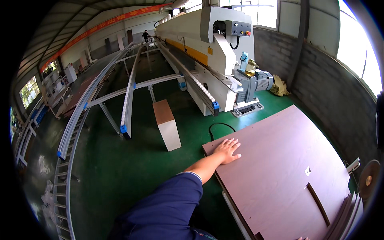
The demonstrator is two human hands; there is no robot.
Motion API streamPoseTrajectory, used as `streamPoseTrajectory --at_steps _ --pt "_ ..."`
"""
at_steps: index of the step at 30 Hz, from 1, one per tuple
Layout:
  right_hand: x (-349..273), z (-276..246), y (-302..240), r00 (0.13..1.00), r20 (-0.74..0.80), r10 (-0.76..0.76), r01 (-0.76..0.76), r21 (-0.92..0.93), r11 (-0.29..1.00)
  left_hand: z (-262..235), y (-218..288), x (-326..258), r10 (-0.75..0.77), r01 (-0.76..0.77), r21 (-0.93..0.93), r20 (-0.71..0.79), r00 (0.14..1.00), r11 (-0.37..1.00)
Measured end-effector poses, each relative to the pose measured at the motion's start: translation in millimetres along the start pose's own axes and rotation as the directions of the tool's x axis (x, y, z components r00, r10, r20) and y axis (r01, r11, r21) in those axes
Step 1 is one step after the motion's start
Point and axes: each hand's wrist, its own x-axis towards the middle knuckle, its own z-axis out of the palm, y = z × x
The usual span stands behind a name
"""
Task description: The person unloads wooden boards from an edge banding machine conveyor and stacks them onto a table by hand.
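Head view: left hand (227, 150) lies open, palm flat on the panel (280, 168) near its far corner, apparently steadying it; right hand barely visible at the lower edge, state indeterminable.

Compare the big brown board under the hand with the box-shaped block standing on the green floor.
The brown board lies flat as a wide, thin sheet; the block stands on the floor as a narrow, thick box. The left hand rests flat on the board's corner; nothing touches the block. The board is brown all over; the block has pale sides. Both show a brown top face.
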Motion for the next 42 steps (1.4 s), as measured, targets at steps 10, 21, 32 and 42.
streamPoseTrajectory --at_steps 10,21,32,42 --pt "-1 6 3 1.000 0.001 0.023 -0.023 -0.034 0.999 1 -3 -3 0.004 -0.004 -0.007 -0.018 1.000 1.000" --pt "0 13 9 0.997 -0.071 -0.028 0.024 -0.063 0.998 -1 -1 -3 -0.001 0.001 -0.041 -0.018 1.000 0.999" --pt "-2 5 0 0.999 -0.045 -0.002 0.001 -0.036 0.999 -1 -2 -3 -0.004 0.004 -0.033 -0.009 1.000 0.999" --pt "-1 9 3 0.998 -0.066 -0.002 -0.002 -0.060 0.998 0 -2 0 -0.002 0.002 -0.035 -0.011 1.000 0.999"
